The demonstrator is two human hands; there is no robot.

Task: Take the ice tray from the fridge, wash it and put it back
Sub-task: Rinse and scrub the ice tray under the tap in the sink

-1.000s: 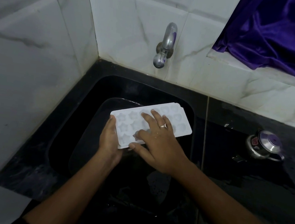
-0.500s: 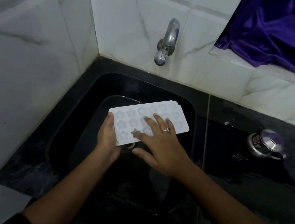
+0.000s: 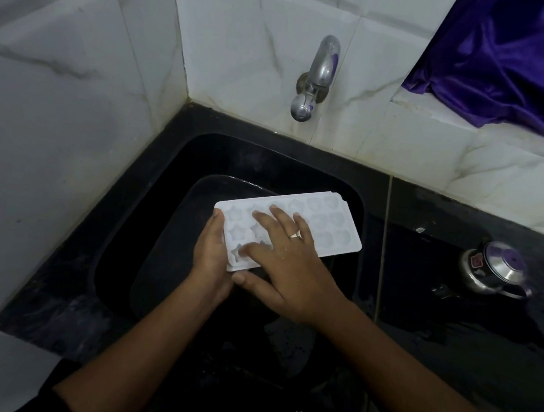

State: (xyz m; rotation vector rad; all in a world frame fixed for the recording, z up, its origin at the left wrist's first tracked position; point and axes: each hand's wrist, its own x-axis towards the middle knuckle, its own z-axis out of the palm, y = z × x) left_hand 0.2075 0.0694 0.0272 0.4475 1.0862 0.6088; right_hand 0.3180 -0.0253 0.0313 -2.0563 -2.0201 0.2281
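A white ice tray [image 3: 326, 224] with star- and round-shaped moulds is held level over the black sink [image 3: 179, 175], below the tap. My left hand [image 3: 211, 253] grips the tray's near left end from the side and underneath. My right hand [image 3: 286, 261], with a ring on one finger, lies flat on top of the tray with fingers spread over the left moulds. The right half of the tray is uncovered. No water runs from the metal tap [image 3: 313, 82].
A dark basin [image 3: 169, 262] sits inside the sink under the tray. White marble tiles close in on the left and behind. A steel pressure-cooker lid [image 3: 493, 271] lies on the wet black counter to the right. Purple cloth [image 3: 525, 55] hangs at the top right.
My right hand's fingers have slid back and forth over the tray's left moulds. The tray and my left hand have stayed almost in place.
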